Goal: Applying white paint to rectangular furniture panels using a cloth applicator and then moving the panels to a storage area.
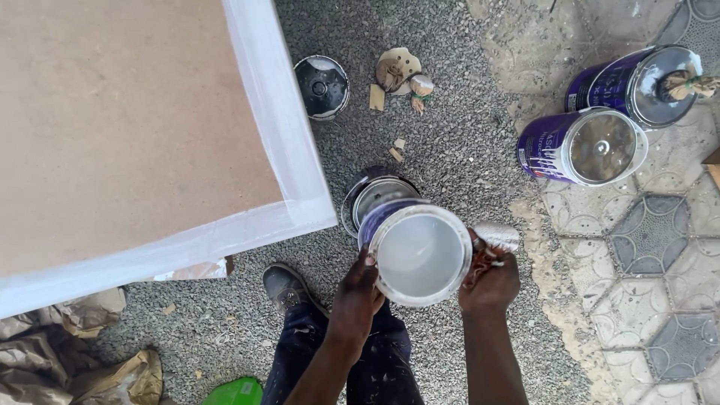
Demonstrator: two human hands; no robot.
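Here an open paint can [418, 255] with white paint inside is held above the gravel ground [465, 150], just over a second tin [367, 196]. The left hand [358, 294] clasps its rim; the right hand [489, 279], closed on a cloth wad [495, 237], presses its other side. Two purple cans [581, 146] lie near the paving's edge.

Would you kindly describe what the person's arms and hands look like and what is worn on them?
Both forearms are bare, with no sleeves, gloves, watch or rings visible. The left hand and the right hand are bare too. Below them show dark, paint-speckled trousers and a dark shoe.
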